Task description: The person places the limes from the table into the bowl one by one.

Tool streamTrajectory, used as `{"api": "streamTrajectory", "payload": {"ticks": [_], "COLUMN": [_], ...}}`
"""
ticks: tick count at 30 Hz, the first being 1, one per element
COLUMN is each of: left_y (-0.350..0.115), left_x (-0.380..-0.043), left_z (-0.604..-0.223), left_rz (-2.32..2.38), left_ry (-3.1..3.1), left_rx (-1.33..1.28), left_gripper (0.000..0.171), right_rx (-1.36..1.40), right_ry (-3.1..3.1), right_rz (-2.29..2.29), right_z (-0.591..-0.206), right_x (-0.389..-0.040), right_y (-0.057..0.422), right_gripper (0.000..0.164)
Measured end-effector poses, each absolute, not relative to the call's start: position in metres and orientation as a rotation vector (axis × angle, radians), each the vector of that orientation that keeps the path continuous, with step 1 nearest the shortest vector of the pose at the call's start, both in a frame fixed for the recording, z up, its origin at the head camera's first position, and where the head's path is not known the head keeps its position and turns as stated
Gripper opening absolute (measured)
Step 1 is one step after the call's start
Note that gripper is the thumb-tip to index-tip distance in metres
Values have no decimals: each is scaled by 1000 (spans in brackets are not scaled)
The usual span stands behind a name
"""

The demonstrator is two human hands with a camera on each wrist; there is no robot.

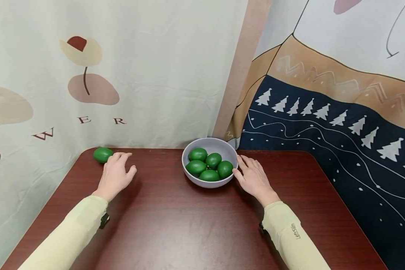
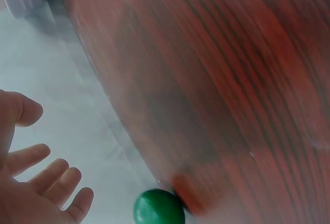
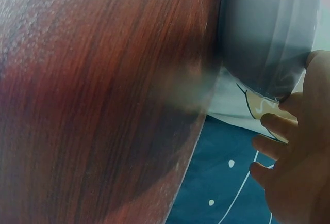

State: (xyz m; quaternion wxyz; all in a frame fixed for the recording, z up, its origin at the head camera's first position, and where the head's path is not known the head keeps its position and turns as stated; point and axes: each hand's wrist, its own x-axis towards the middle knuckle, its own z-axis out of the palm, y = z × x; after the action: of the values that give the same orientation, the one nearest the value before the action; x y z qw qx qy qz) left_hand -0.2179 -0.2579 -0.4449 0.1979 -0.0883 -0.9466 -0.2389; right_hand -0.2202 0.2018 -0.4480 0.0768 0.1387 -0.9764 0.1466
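Observation:
Several dark green, lime-like fruits [image 1: 213, 160] lie inside a grey-lilac bowl [image 1: 209, 184] near the table's far edge. My right hand [image 1: 254, 178] touches the bowl's right side, thumb and fingertips at its rim; the right wrist view shows the fingers loosely bent beside the bowl wall [image 3: 270, 33]. A single green fruit [image 1: 102, 155] sits at the table's far left corner. Just to its right is my left hand [image 1: 117, 172], its fingers spread and slightly bent with nothing in them. In the left wrist view, that fruit [image 2: 159, 207] is apart from the left hand [image 2: 38, 182].
The dark red-brown wooden table [image 1: 175, 225] reaches back to a pale curtain [image 1: 162, 75] with printed flowers and letters. On the right hangs a navy cloth [image 1: 290, 123] with white trees. The bowl stands close to the back edge.

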Motion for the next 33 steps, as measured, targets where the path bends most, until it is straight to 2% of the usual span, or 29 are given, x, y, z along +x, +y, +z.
{"api": "streamTrajectory", "payload": {"ticks": [16, 33], "left_y": [-288, -312], "left_x": [-225, -235], "left_z": [-452, -456], "left_rz": [-664, -643], "left_ry": [-2708, -2688], "left_rx": [-125, -24], "left_gripper": [50, 47], "right_rx": [424, 426], "right_ry": [-2919, -2909], "right_rz": [452, 442], "right_z": [-449, -449], "right_x": [-220, -220], "right_y": [203, 202], "right_gripper": [62, 62]}}
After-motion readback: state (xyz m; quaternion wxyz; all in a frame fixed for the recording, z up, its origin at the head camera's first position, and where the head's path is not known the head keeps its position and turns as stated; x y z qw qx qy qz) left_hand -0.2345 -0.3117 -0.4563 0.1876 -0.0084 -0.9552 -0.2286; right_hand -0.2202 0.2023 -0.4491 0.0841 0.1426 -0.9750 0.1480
